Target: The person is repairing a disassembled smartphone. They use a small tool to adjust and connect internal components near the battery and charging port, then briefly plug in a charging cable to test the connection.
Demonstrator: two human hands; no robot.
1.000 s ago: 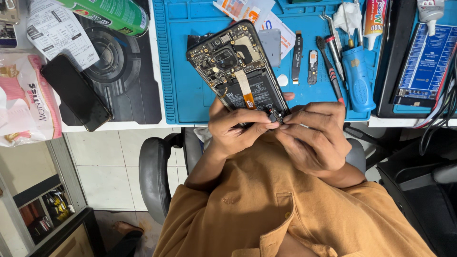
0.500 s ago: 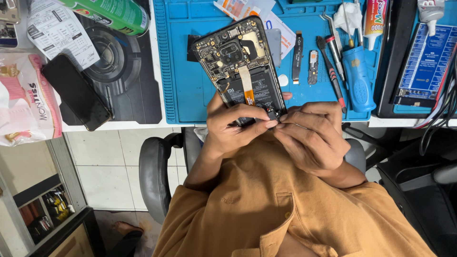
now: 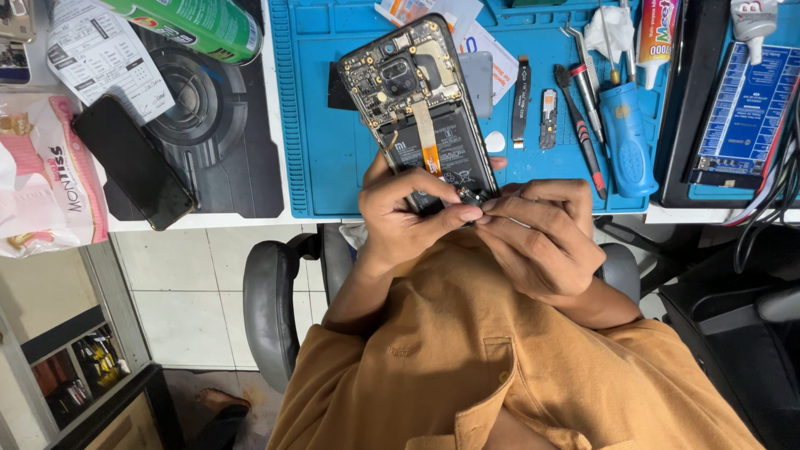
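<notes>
I hold an opened black phone with its back cover off, showing the circuit board, the battery and an orange flex strip. It stands tilted over the blue work mat. My left hand grips the phone's lower end from the left. My right hand meets it from the right, its fingertips pinched on a small dark part at the phone's bottom edge. Both hands hover at the desk's front edge, above my orange shirt.
On the mat lie a blue-handled screwdriver, a dark brush tool, tweezers, a black flex strip and a small board. A second black phone, a green can, a paper slip and a pink bag sit to the left.
The opened phone has swung a little more upright and shifted slightly to the right. My fingers have closed tighter around its bottom edge.
</notes>
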